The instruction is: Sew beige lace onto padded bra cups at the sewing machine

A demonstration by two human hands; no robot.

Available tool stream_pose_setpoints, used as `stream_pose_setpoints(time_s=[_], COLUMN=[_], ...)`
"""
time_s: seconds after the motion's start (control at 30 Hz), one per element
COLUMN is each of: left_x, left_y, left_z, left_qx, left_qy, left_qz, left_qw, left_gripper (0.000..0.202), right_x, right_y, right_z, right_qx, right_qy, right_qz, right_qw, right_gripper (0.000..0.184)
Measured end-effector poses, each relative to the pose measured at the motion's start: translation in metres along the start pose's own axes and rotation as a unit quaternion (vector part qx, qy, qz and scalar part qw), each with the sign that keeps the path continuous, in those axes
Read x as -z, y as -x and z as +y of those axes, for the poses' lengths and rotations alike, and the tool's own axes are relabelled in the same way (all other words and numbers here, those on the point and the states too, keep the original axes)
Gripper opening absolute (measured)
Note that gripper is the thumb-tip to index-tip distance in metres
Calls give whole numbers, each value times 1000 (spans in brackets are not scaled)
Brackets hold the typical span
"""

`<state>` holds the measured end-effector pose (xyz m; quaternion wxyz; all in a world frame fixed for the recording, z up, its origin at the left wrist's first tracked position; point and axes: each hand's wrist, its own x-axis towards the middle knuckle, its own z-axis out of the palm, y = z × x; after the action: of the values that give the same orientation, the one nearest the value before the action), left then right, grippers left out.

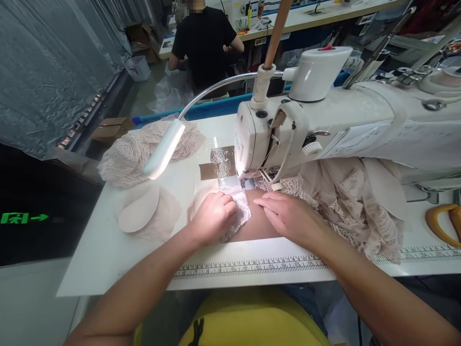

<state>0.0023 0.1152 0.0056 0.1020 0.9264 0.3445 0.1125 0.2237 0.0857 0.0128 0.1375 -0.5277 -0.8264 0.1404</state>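
Note:
My left hand (215, 217) has its fingers curled down on a small piece of pale lace fabric (242, 211), beside the needle area of a white sewing machine (252, 137). The lace's upper edge reaches up to the presser foot (247, 183). My right hand (290, 211) lies just right of the foot, fingers stretched leftward over a brown patch (254, 228) on the table; nothing shows in them. Behind it, beige lace garment cloth (345, 197) is bunched under the machine arm. Thin beige cloth (198, 202) shows beside my left hand.
A lamp (165, 149) on a bendy neck hangs over the table (97, 259). A lace heap (126, 149) and beige cup pieces (140, 211) lie left. A printed ruler (230, 270) runs along the front; yellow-handled scissors (441, 223) lie right. A person (205, 43) sits beyond.

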Motion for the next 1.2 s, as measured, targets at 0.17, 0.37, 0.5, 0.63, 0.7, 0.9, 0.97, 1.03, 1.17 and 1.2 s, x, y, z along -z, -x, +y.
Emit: stream_pose_setpoints(time_s=[0.17, 0.37, 0.5, 0.63, 0.7, 0.9, 0.97, 1.03, 1.17, 1.2], left_x=[-2, 5, 3, -3, -5, -7, -7, -7, -8, -8], left_y=[2, 6, 9, 11, 12, 11, 11, 11, 11, 11], left_z=[-7, -11, -12, -9, -7, -3, -2, -3, -3, -3], left_qx=[-1, 24, -19, -90, -112, -126, -128, -128, -131, -132], left_qy=[97, 160, 112, 8, -19, -54, -57, -58, -59, -58], left_qz=[20, 3, -21, -37, -36, -48, -46, -44, -41, -41], left_qw=[995, 987, 993, 995, 993, 989, 989, 989, 989, 989], left_gripper=[15, 15, 16, 26, 29, 33, 32, 32, 34, 34], right_x=[4, -28, -35, -34, -35, -37, -37, -36, -34, -34], right_y=[12, 22, 28, 32, 33, 33, 33, 33, 33, 32], right_z=[-10, -16, -15, -15, -15, -14, -13, -12, -8, -7], right_qx=[45, 82, 96, 102, 108, 113, 110, 110, 117, 114], right_qy=[-7, 67, 59, 53, 49, 41, 35, 24, -19, -26], right_qz=[-13, -5, 14, 34, 46, 57, 55, 56, 82, 92], right_qw=[999, 994, 994, 993, 992, 991, 992, 992, 990, 989], right_gripper=[35, 34, 40, 40, 39, 40, 40, 39, 35, 35])
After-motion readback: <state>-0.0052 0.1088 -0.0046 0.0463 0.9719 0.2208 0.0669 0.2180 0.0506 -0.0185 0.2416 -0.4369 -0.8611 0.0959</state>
